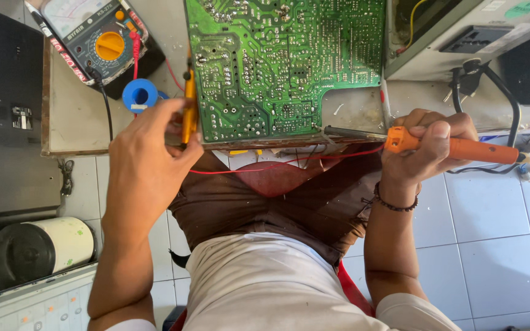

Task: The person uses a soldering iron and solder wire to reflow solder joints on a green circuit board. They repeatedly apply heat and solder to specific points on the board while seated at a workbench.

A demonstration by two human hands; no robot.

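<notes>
While the bench (75,132) fills the upper half, pale and scuffed with a wooden rim along its near edge, the largest thing on it is the green board (277,61), solder side up, its lower right corner cut in a step and its near edge flush with the bench edge. To its right sits a grey metal case (461,37) bearing a green oval label and a dark rectangular plate; a black cable (504,92) loops down from it. At the upper left lies a meter (96,37) with a yellow dial, red-trimmed sides and a pale scale face; just below it stands a blue spool (140,95). Left of the bench a dark cylinder with a white wrap (44,248) lies on its side. Bluish tiles (492,245) lie open at the right. The left hand (148,153) grasps a yellow probe (189,107) upright at the board's left edge. The right hand (427,150) is closed round an orange iron (455,147), its metal tip lying level and reaching the board's near right corner. A red wire (289,162) sags between the hands, below the bench edge.
</notes>
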